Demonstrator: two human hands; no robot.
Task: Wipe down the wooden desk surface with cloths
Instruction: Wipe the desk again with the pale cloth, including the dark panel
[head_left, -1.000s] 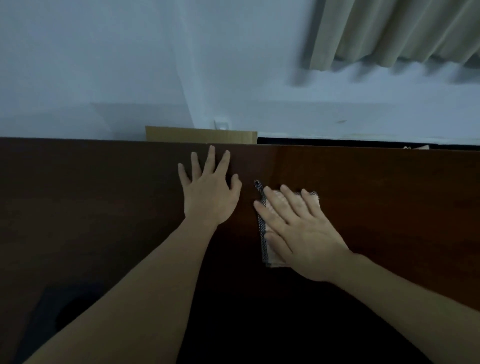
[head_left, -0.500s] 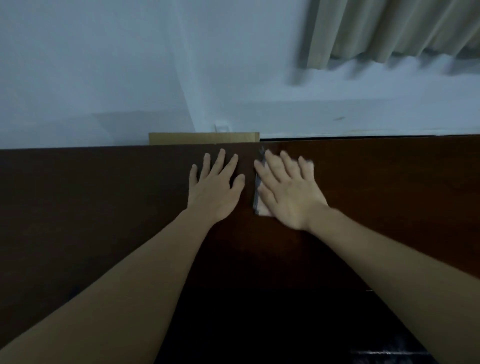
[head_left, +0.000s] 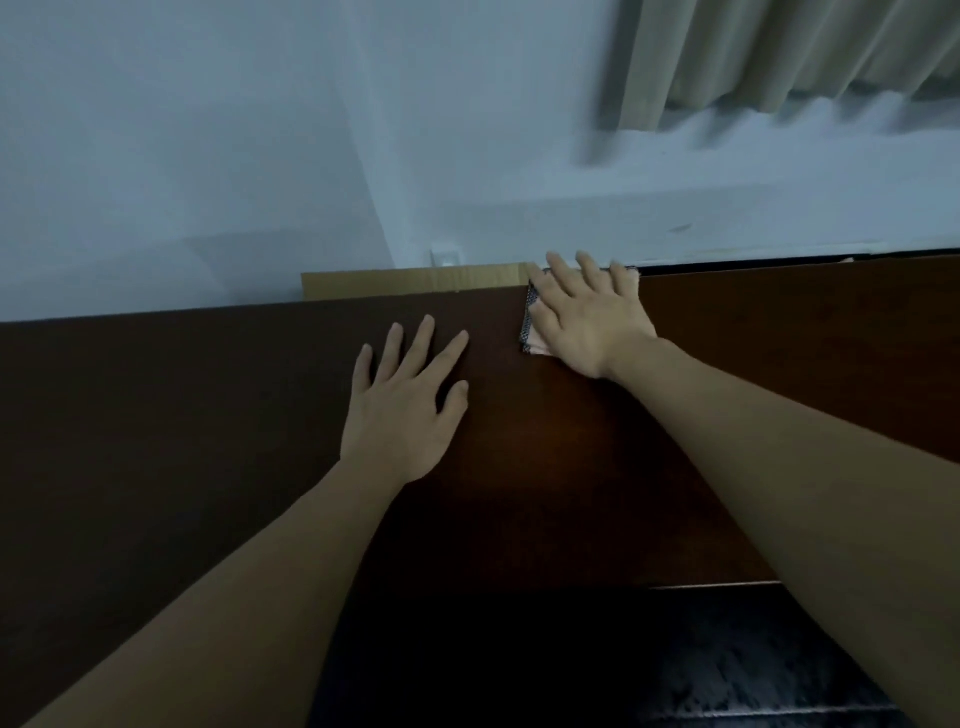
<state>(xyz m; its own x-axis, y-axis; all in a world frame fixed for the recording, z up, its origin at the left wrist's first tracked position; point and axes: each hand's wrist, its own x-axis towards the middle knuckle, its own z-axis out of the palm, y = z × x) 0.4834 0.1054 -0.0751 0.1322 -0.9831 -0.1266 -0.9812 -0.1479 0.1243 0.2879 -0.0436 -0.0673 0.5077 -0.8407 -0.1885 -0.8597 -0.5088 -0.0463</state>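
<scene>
Cloth (head_left: 531, 327) slid to desk's far edge under right hand (head_left: 589, 317).

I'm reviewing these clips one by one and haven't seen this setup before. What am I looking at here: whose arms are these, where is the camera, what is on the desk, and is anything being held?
There is no machine here: a person works with two bare hands, and the single wide-angle camera sits on their head, looking forward and down. That is why both forearms reach into the picture from the bottom. The dark brown surface is the wooden desk, standing against a pale wall. The left hand lies flat on the bare wood with fingers spread and holds nothing. The right hand presses flat on a folded cloth, pale with a dark patterned edge, at the desk's far edge. Nothing is gripped; the cloth is only pressed down. Behind the desk you see a strip of cardboard and a curtain at top right.
</scene>
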